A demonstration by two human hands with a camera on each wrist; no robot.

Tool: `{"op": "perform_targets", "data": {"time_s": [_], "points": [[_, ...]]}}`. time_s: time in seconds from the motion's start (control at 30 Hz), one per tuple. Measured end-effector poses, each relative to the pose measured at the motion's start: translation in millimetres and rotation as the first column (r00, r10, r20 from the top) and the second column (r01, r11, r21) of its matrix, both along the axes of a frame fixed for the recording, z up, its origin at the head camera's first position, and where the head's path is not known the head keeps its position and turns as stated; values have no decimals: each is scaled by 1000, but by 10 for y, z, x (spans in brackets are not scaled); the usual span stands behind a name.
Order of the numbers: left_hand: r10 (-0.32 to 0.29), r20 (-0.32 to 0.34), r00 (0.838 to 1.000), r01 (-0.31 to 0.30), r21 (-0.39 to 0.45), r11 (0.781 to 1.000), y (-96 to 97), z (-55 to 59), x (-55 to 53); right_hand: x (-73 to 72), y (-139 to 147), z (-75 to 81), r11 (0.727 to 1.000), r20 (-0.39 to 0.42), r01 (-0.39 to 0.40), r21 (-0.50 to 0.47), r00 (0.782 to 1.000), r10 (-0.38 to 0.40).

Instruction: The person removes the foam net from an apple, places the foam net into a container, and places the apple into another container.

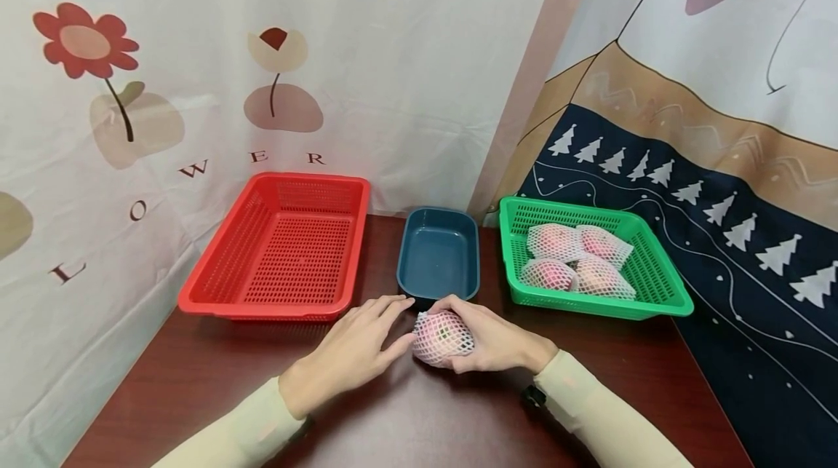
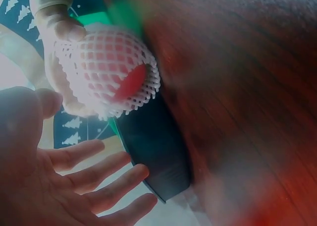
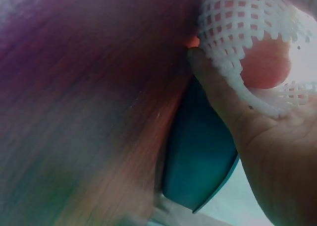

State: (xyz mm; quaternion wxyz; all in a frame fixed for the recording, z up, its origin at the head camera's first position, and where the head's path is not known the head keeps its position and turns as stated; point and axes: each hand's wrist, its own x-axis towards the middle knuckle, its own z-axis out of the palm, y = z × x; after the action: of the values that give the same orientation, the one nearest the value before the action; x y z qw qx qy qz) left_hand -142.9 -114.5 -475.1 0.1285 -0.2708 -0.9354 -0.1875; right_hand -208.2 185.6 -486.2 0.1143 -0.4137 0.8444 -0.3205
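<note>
My right hand (image 1: 494, 337) grips a round red fruit in a white foam net (image 1: 440, 340), thumb on the near side and fingers over the far side. In the left wrist view, bare red skin of the netted fruit (image 2: 132, 83) shows at the net's open end. Just left of it, my left hand (image 1: 356, 344) holds nothing, its fingers spread and the thumb pointing toward the net. Directly behind the fruit stands a dark blue rectangular tub (image 1: 439, 253) with nothing inside; its side wall (image 3: 200, 151) also appears in the right wrist view.
At the left stands a red perforated basket (image 1: 353, 250), bare inside. A green perforated basket (image 1: 661, 286) on the right holds several netted fruits (image 1: 553, 242). All stand on a dark reddish wooden table (image 1: 419, 424) against a printed curtain (image 1: 406, 75).
</note>
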Motion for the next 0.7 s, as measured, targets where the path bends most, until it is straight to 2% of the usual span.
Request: {"op": "perform_targets", "data": {"time_s": [0.13,0.27,0.47,0.7], "points": [[3,31,1000,-4,9,1000,1,-14,-11,33,15,2,1000,-38,-4,22,999,5],[8,97,995,-12,40,999,4,-25,-17,85,26,45,999,-110,1,35,994,3],[12,191,981,-33,105,994,13,-28,-13,215,4,111,993,-197,75,88,979,-57],[-47,195,980,8,197,980,45,-102,-67,311,-72,69,981,-325,137,137,942,-86]]}}
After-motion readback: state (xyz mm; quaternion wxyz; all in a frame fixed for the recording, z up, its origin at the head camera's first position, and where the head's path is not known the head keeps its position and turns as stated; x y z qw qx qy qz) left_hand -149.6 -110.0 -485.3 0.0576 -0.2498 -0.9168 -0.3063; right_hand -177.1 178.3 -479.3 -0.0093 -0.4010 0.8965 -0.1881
